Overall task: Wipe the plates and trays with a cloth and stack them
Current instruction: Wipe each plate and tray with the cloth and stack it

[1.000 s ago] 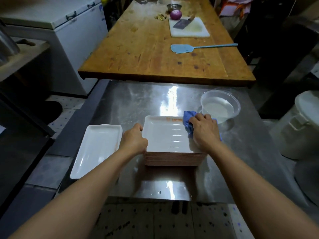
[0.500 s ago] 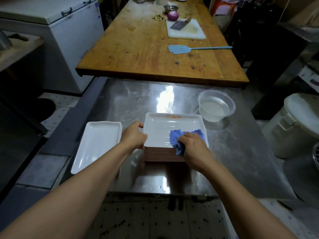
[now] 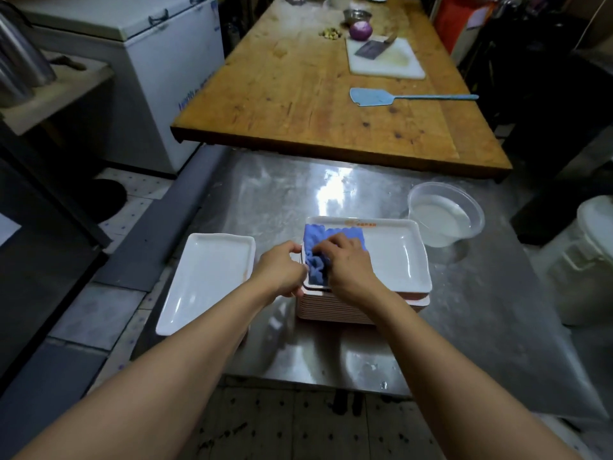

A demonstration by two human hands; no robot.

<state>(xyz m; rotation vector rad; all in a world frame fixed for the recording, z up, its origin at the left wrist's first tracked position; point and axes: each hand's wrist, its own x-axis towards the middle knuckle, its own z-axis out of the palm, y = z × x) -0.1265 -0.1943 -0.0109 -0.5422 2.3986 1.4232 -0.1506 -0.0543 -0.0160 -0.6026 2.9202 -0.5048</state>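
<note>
Right hand (image 3: 345,263) pressing crumpled blue cloth (image 3: 316,257) onto top white rectangular tray (image 3: 394,257) of stack on steel table (image 3: 481,293), fingers apparently curled over it. Left hand (image 3: 282,268) gripping tray's left rim. Tray's long axis left-right.

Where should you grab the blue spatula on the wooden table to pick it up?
By its long thin handle, coming from above. The blue spatula lies flat on the wooden table, its handle pointing right with bare wood around it; the wide blade is probably harder to pinch.
</note>
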